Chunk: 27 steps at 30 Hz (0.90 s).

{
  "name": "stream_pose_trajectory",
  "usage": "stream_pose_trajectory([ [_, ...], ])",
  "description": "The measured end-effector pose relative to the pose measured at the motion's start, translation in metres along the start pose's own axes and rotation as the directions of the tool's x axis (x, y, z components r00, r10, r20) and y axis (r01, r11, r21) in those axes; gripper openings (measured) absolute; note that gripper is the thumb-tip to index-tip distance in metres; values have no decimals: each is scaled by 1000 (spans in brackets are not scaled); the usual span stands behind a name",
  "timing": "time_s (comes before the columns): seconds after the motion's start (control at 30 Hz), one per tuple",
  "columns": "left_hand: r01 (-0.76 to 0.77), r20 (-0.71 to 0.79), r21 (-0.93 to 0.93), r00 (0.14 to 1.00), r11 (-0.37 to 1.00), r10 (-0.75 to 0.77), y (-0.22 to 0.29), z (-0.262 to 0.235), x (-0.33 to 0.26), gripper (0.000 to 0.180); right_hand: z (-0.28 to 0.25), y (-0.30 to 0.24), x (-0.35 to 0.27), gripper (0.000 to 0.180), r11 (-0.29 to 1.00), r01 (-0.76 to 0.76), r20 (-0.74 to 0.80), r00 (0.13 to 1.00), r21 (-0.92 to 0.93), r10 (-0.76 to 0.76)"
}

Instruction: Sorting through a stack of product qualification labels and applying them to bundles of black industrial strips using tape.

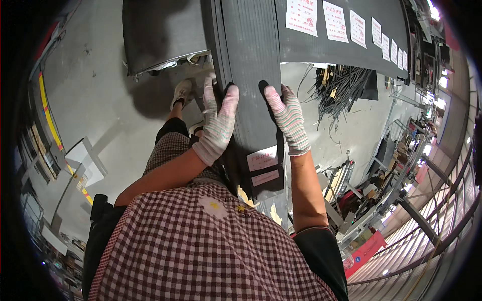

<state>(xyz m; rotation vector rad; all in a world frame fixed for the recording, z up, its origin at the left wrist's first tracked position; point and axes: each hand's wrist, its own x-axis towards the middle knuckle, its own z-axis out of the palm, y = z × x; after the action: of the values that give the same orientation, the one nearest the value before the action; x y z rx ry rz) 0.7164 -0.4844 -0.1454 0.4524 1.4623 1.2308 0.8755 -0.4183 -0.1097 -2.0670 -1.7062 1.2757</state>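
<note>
A long stack of dark grey flat strips (248, 60) runs away from my body, with two pale paper labels (262, 161) stuck near its close end. My left hand (217, 125), in a striped knit glove, grips the stack's left edge with the thumb on top. In a matching glove, my right hand (290, 120) clasps the right edge, thumb also laid on top. The stack is held between both hands in front of my checked apron.
A wide dark bench or sheet (346, 47) with several white paper labels lies at the upper right. A bundle of thin dark rods (341, 88) lies on the grey floor (95, 90). Metal racks (381, 185) stand at right, a white box (85, 163) at left.
</note>
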Motion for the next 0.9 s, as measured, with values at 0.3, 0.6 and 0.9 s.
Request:
stream_pose_trajectory([
  [0.3,77,-52,-256,994,963,-93,34,8,13,69,3,3,-1,81,997,-49,11,999,54,48],
  [0.6,-81,-149,-312,988,946,36,42,20,51,63,2,0,3,81,998,-24,7,1000,63,24],
  [0.9,30,-142,-353,986,935,-86,55,20,51,68,-4,-9,1,86,999,-25,78,997,42,22],
])
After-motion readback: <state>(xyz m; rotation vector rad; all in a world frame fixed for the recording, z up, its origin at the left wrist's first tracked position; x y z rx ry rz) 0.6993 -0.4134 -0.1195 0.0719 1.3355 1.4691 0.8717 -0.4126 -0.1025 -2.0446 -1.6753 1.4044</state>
